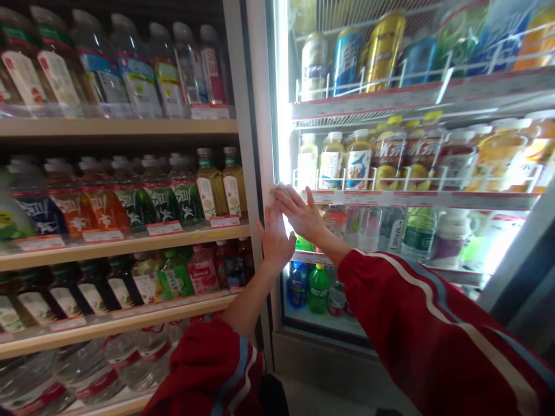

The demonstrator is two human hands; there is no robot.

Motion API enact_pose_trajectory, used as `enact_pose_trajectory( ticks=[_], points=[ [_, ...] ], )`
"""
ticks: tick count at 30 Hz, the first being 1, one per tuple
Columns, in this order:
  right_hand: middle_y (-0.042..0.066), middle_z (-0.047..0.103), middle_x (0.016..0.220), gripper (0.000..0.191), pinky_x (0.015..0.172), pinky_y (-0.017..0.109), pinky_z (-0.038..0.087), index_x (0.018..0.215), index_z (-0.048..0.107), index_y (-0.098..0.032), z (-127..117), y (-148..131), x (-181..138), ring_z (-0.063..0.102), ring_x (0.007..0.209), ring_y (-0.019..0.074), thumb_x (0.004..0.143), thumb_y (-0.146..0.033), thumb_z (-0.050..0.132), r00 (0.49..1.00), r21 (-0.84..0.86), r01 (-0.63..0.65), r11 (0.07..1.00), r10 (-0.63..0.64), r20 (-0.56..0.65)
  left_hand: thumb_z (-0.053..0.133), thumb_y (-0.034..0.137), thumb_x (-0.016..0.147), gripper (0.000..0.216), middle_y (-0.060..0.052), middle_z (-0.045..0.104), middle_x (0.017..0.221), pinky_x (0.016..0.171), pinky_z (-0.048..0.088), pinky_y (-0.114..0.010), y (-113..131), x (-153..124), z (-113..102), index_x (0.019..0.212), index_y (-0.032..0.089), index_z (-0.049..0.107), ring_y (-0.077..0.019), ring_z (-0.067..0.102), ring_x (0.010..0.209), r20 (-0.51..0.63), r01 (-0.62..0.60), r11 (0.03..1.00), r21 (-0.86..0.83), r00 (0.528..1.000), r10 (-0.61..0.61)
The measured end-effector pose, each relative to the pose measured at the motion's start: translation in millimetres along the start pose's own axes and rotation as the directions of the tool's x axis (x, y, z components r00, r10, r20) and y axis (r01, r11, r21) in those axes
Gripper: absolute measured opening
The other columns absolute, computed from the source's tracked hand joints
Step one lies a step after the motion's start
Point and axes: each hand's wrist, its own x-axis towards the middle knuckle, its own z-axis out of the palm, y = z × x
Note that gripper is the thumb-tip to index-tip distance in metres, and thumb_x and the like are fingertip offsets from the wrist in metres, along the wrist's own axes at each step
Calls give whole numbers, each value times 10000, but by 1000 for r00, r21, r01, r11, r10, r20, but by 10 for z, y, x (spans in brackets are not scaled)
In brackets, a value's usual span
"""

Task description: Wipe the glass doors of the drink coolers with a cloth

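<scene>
My right hand (300,212) reaches from the right onto the pale upright frame (259,115) of the drinks fridge. Under its fingertips is a small, blurred whitish cloth (280,188), pressed against the frame; whether it is fabric or tissue I cannot tell. My left hand (277,240) lies flat on the same frame just below, fingers pointing up and thumb spread. Its fingertips come close to the right hand's fingers, and nothing shows in it. Both arms wear red sleeves with white and blue stripes.
Wooden shelves (117,127) packed with bottled drinks stand on the left. Inside the lit fridge, wire-fronted shelves (411,198) hold cans and bottles; green and blue bottles (318,289) sit at the bottom. A bright light strip (282,86) runs along the fridge's inner left edge.
</scene>
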Motion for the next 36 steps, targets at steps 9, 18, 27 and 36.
enact_pose_trajectory(
  ticks=[9, 18, 27, 36],
  points=[
    [35, 385, 1492, 505, 1170, 563, -27, 1409, 405, -230, -175, 257, -44, 194, 1438, 234, 913, -140, 366, 992, -26, -124, 992, 123, -9, 500, 228, 815, 691, -193, 261, 1527, 1134, 124, -599, 110, 104, -63, 1441, 118, 230, -295, 147, 1441, -4, -26, 999, 46, 1000, 26],
    [56, 384, 1492, 486, 1156, 595, -7, 1402, 421, -241, -411, 573, -185, 185, 1439, 255, 920, -198, 370, 972, -19, -233, 972, 234, 13, 503, 227, 822, 672, -148, 257, 1539, 1152, 117, -564, 516, 259, -8, 1439, 162, 242, -259, 124, 1449, 2, -77, 997, 5, 997, 77],
    [48, 395, 1485, 476, 1155, 598, 33, 1384, 449, -246, -630, 826, -437, 184, 1439, 261, 918, -233, 353, 944, -20, -330, 944, 330, -15, 460, 252, 861, 597, -169, 274, 1527, 1159, 67, -556, 787, 220, 114, 1417, 125, 284, -256, 140, 1446, 23, -126, 992, -20, 992, 126],
    [61, 393, 1484, 484, 1139, 624, 65, 1391, 438, -240, -766, 1007, -682, 206, 1430, 281, 911, -252, 378, 931, -31, -364, 931, 363, -31, 455, 265, 863, 637, -151, 271, 1532, 1166, 60, -545, 1050, 229, 170, 1445, 126, 237, -250, 99, 1451, 46, -156, 985, -76, 986, 160]
  ],
)
